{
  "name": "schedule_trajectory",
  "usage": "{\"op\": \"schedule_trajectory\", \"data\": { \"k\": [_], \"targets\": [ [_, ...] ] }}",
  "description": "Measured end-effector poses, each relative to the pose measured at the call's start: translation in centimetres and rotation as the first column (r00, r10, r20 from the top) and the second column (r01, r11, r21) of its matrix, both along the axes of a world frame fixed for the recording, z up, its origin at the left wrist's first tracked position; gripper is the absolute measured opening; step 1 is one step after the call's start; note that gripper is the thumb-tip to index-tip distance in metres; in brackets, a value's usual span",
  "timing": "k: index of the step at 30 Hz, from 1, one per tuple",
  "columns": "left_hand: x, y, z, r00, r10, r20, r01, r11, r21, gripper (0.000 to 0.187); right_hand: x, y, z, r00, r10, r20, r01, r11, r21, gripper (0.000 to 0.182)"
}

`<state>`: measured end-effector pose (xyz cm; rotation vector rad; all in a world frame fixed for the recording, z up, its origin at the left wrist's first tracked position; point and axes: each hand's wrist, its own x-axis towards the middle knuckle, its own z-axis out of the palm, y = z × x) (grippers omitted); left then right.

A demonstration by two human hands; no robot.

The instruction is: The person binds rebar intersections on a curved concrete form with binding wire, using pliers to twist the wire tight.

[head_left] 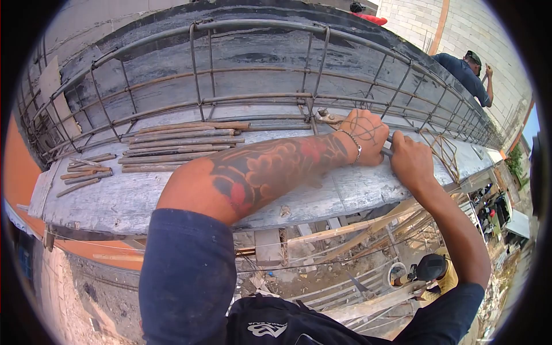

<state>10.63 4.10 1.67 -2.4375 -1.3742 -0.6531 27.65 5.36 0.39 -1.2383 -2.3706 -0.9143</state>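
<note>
Thin metal tool [388, 152], only a short grey stretch showing between the two fists, lies low over the grey plank [132, 198] at the foot of the rebar cage [259, 86]; which tool it is cannot be told; left hand [364, 137] curled into a fist just left of it, knuckles up, fingers pressed together and folded under, what they pinch hidden by the back of the hand; a bead bracelet [355, 144] sits at that wrist; right hand [411, 163] closed round the tool's near end, fingers wrapped tight, touching or nearly touching the left hand; both forearms reach out from dark blue sleeves [187, 276] over the plank's front edge; the cage runs the length of the plank, long bars tied by upright loops, one loop standing just behind the left hand; a bundle of short rusty bars [181, 144] lies flat on the plank well left of the hands, with a smaller scatter of rod offcuts [86, 169] farther left; beyond the hands a bent wire stirrup [445, 152] stands on the plank; another person in a blue shirt [463, 72] works by the block wall [414, 20] at far right; below, scaffold timbers [368, 230] and rubble.
</note>
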Motion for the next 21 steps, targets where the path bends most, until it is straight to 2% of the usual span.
{"op": "schedule_trajectory", "data": {
  "k": [1, 5, 8, 10, 11, 13, 14, 15, 16, 17, 21],
  "targets": [
    [-0.4, -0.1, 0.9, 0.997, -0.012, -0.076, 0.006, 0.997, -0.074, 0.028, 0.1, 0.2, 0.1, 1.0, 0.011, 0.006, -0.011, 1.0, 0.022, 0.007],
    [-0.6, 1.1, 2.4, 0.994, 0.003, -0.112, -0.023, 0.985, -0.171, 0.03, 0.7, 3.7, 0.9, 0.991, 0.123, 0.051, -0.129, 0.981, 0.144, 0.009],
    [-0.5, 2.9, 1.1, 0.998, 0.058, -0.007, -0.058, 0.998, -0.031, 0.029, 0.7, 5.5, 0.9, 0.973, 0.223, 0.06, -0.231, 0.946, 0.228, 0.013],
    [-0.2, 3.1, 0.2, 0.996, 0.073, -0.048, -0.074, 0.997, -0.009, 0.023, 0.6, 5.1, 0.8, 0.97, 0.229, 0.077, -0.238, 0.962, 0.136, 0.017],
    [-0.2, 3.2, -0.4, 0.996, 0.079, -0.048, -0.079, 0.997, 0.001, 0.023, 0.6, 4.8, 1.6, 0.969, 0.234, 0.079, -0.243, 0.959, 0.146, 0.017],
    [-0.2, 3.2, -1.2, 0.999, 0.042, -0.025, -0.039, 0.992, 0.119, 0.017, 0.9, 2.8, 4.8, 0.951, 0.268, 0.156, -0.227, 0.945, -0.237, 0.024],
    [-0.1, 3.2, -1.2, 0.999, 0.04, -0.016, -0.039, 0.997, 0.073, 0.016, 0.9, 3.0, 6.2, 0.968, 0.231, 0.101, -0.169, 0.891, -0.421, 0.03],
    [-0.1, 2.8, -0.9, 0.999, 0.038, -0.014, -0.037, 0.997, 0.072, 0.016, 0.6, 3.1, 6.9, 0.968, 0.229, 0.103, -0.166, 0.891, -0.422, 0.03],
    [-0.3, 2.5, -0.6, 1.0, 0.02, 0.013, -0.02, 0.999, 0.038, 0.018, 0.3, 3.2, 7.3, 0.988, 0.123, -0.093, -0.153, 0.723, -0.673, 0.032],
    [-0.4, 2.1, -0.5, 0.999, 0.002, 0.038, -0.002, 1.0, 0.004, 0.02, 0.0, 3.0, 7.5, 0.968, -0.043, -0.246, -0.195, 0.484, -0.853, 0.035],
    [-0.9, 1.7, -0.4, 0.999, -0.025, 0.037, 0.027, 0.998, -0.054, 0.03, -0.7, 0.6, 8.8, 0.977, -0.107, -0.182, -0.11, 0.478, -0.872, 0.035]
  ]
}}
